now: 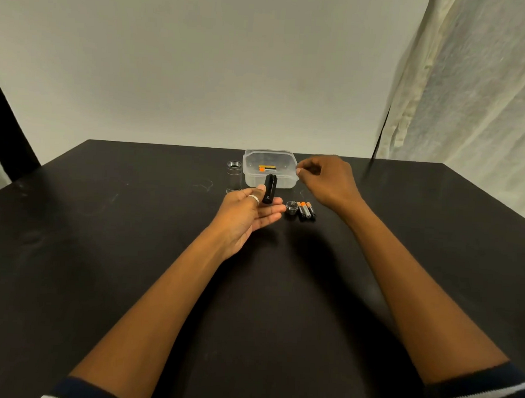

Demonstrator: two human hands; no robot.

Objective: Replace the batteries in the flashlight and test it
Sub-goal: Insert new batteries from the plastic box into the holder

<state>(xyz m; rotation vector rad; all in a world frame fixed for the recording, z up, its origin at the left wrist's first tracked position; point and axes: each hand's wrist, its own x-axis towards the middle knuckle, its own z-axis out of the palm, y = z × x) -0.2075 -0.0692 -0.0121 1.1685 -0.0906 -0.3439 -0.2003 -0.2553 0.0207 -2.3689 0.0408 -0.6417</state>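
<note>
Grips flashlight body (270,188) low in left hand (248,213), thumb across it, above the desk's far middle; long axis near upright; sits left of right hand (327,179); batteries (306,210) and cap (291,208) lie between; right fingers curled by container (286,185) rim, pinching something or nothing: cannot tell.

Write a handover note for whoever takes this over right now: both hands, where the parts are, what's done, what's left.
Left hand: holds the black tube.
Right hand: fingers curled by the clear box's right rim; unclear whether it pinches anything.
Parts: three batteries lie side by side on the table next to the cap. An orange pack is in the box. A silver cylinder stands left of it.
Done: flashlight taken apart.
Left: load batteries (old or new, cannot tell), reassemble, test.
</note>
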